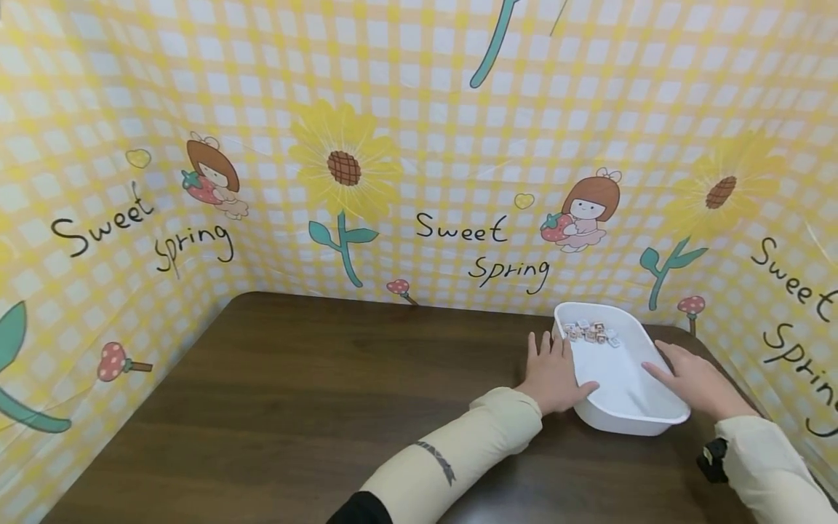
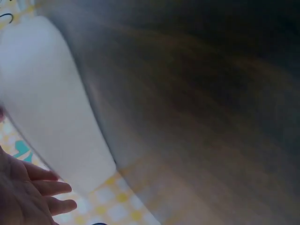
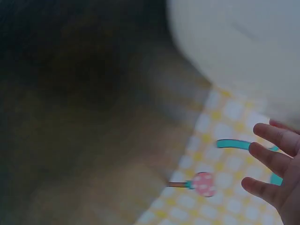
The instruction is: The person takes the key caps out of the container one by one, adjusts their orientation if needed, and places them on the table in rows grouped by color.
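Observation:
A white plastic tub [image 1: 628, 378] with rounded corners stands at the right of the table. Small lettered cubes [image 1: 592, 332], several of them, lie loose at its far end. My left hand [image 1: 553, 375] is at the tub's left side, fingers spread and pointing away, thumb at the rim. On the opposite side is my right hand [image 1: 697, 378], its thumb reaching over the rim and its fingers outside. Both wrist views show fairly straight fingers beside the tub's outer wall [image 2: 51, 103]. Whether the fingers touch the wall is hard to tell.
The dark wooden table [image 1: 294, 407] stretches left of the tub. A yellow checked cloth [image 1: 445, 145] with printed sunflowers hangs behind it and along both sides. The tub stands near the table's back right corner, close to the cloth.

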`<action>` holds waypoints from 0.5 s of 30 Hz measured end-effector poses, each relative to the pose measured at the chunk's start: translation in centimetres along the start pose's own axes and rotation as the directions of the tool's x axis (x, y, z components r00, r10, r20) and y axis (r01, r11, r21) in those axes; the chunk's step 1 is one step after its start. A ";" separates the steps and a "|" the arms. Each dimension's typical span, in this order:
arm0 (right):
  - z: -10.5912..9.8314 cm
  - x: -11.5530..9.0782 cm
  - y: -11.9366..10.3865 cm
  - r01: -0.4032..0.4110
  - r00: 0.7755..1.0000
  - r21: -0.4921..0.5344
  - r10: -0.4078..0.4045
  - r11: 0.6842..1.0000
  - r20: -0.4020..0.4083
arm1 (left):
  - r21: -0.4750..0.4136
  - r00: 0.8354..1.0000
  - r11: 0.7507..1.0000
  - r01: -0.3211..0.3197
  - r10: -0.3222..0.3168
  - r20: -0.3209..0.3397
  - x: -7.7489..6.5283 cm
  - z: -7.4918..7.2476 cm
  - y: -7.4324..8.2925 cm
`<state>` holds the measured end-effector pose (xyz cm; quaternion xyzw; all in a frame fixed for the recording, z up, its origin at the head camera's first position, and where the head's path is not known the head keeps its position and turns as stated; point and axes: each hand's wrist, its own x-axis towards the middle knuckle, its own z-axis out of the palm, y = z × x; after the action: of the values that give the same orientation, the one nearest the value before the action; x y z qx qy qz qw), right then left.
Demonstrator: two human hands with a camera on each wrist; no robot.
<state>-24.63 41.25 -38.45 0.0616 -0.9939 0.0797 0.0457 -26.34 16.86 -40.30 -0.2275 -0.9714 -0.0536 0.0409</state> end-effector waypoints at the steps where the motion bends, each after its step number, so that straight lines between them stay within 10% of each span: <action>1: 0.4 0.0 0.3 0.004 1.000 0.008 -0.004 1.000 0.001 | 0.000 1.000 1.000 0.002 -0.002 0.008 0.1 0.2 0.1; 7: 1.3 -0.3 -0.1 0.025 1.000 0.008 -0.025 1.000 0.005 | -0.033 0.999 0.999 -0.012 0.013 0.032 0.0 0.2 -1.2; 15: 2.0 0.0 -5.3 0.086 0.996 -0.027 -0.086 0.996 -0.008 | -0.011 0.995 0.997 -0.071 0.072 0.071 -2.6 -1.0 -7.0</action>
<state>-24.13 35.77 -39.56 0.1035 -0.9910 0.0648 0.0546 -27.08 9.40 -40.14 -0.2640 -0.9633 -0.0480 0.0071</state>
